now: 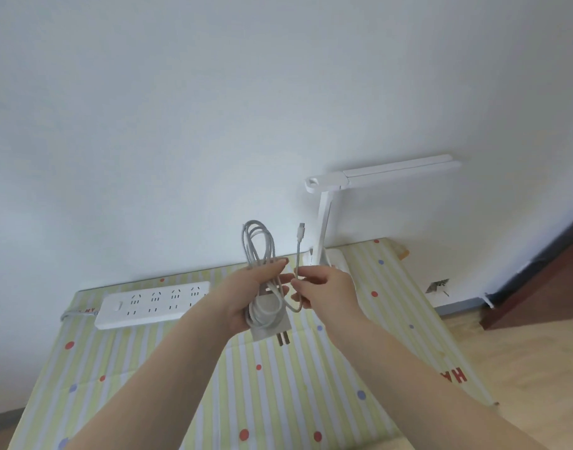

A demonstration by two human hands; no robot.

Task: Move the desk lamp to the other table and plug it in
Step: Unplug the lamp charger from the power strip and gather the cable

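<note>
Both forearms reach in from the near edge, meeting over the middle of the table. Fingers of the left hand (260, 295) curl round a bundled white cable (258, 245) and the white power adapter (270, 324), whose metal prongs stick out below the palm toward the near side. Coils of the cable stand up above the thumb. Just to the right, the right hand (324, 289) pinches a loose strand of the same cable between thumb and fingers, and that strand rises to the small connector (300, 231) at its free end, which points upward and is plugged into nothing.

Beyond the hands, the desk lamp (324, 222) stands upright at the far right of the table (295, 401), close to the wall, its flat head folded out to the right. A white power strip (152, 305) lies at the far left of the striped, dotted tablecloth, sockets up, all of the visible ones unoccupied; its own cord leaves at its left end.

With the lamp already on a table, the carrying part looks finished and the plugging-in step is under way: the cable is being unwound. The next move, as I judge it, calls for freeing enough slack from the bundle, seating the small connector in the lamp's port near its base, which is not clearly visible, and pressing the adapter's prongs squarely into a socket on the strip.
</note>
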